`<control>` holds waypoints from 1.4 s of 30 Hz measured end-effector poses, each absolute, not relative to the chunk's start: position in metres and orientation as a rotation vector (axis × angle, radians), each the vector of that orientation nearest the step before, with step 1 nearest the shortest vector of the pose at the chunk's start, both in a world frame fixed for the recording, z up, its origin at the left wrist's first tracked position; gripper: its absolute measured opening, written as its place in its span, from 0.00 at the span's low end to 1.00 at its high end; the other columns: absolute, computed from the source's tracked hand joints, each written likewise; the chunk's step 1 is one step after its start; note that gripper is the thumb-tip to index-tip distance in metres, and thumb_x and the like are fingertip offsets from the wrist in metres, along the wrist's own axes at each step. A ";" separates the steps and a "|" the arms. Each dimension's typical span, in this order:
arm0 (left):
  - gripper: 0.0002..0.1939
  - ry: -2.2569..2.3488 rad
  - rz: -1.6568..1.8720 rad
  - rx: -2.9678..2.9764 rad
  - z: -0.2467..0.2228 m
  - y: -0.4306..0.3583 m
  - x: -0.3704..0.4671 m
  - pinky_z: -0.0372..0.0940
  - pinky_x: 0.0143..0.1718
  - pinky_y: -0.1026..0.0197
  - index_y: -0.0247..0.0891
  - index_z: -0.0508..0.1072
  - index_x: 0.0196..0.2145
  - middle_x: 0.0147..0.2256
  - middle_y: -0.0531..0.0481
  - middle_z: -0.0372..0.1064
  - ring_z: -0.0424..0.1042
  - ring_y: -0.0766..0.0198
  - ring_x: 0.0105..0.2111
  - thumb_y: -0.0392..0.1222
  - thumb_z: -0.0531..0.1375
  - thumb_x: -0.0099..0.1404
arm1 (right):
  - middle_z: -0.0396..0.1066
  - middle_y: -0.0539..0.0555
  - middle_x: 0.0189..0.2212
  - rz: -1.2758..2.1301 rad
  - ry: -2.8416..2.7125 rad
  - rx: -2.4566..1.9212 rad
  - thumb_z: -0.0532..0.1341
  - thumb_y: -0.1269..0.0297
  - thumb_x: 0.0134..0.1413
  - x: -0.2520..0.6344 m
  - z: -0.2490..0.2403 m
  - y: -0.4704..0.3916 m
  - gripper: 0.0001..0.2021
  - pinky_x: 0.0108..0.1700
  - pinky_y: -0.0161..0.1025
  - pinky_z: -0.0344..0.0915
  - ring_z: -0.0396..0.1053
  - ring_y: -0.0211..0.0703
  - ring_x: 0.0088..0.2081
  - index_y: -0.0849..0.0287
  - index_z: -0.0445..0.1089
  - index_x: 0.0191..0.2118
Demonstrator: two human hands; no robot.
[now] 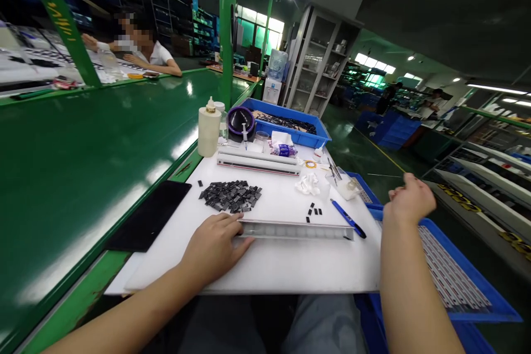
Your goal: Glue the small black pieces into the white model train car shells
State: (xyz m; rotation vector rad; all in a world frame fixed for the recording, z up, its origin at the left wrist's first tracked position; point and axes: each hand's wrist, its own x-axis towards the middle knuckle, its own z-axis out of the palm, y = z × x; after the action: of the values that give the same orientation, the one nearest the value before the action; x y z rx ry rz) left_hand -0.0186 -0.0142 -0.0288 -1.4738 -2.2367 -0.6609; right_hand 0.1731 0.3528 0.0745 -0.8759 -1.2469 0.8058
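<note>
My left hand (218, 240) grips the left end of a long pale channel-shaped strip (298, 231) lying across the white board (290, 271). Out to the right, above a blue tray, my right hand (410, 199) is raised with its fingers pinched on a thin needle-like rod (384, 175) pointing left. Beyond the left hand lies a pile of small black pieces (230, 194). Several loose black pieces (314, 211) are near the strip's right part. A blue pen-like tool (348, 218) rests beside the strip's right end.
Farther back are another long strip (258, 161), a cream bottle (208, 128), crumpled tissue (307, 183) and a blue bin (290, 135). A black mat (151, 215) lies left. Strips fill a blue tray (498, 312) at right. A person (155, 55) sits across the green conveyor (103, 149).
</note>
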 end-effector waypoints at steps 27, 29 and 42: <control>0.17 -2.303 -0.704 -1.469 -0.022 -0.013 -0.011 0.67 0.42 0.47 0.37 0.73 0.25 0.43 0.44 0.78 0.75 0.50 0.40 0.53 0.64 0.61 | 0.64 0.47 0.23 1.309 -1.741 -0.445 0.64 0.60 0.56 0.109 0.005 0.096 0.08 0.28 0.35 0.58 0.59 0.35 0.25 0.59 0.75 0.30; 0.17 -2.309 -0.706 -1.469 -0.022 -0.013 -0.012 0.67 0.42 0.48 0.38 0.73 0.25 0.43 0.44 0.78 0.75 0.50 0.40 0.54 0.65 0.59 | 0.65 0.48 0.24 1.239 -1.701 -0.403 0.64 0.61 0.55 0.118 0.018 0.100 0.07 0.28 0.35 0.58 0.60 0.35 0.25 0.58 0.75 0.30; 0.18 -2.266 -0.666 -1.456 -0.025 -0.012 -0.021 0.68 0.43 0.48 0.38 0.73 0.24 0.42 0.44 0.78 0.75 0.51 0.38 0.55 0.63 0.61 | 0.64 0.49 0.22 0.533 -1.569 -0.912 0.65 0.54 0.49 0.171 0.079 0.353 0.16 0.32 0.39 0.60 0.60 0.37 0.25 0.64 0.77 0.36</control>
State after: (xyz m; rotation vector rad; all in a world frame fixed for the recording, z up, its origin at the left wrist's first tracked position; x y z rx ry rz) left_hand -0.0211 -0.0122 -0.0247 -1.4561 -2.2656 -0.6665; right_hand 0.1713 0.3527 0.0792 -0.9115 -1.5688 0.5333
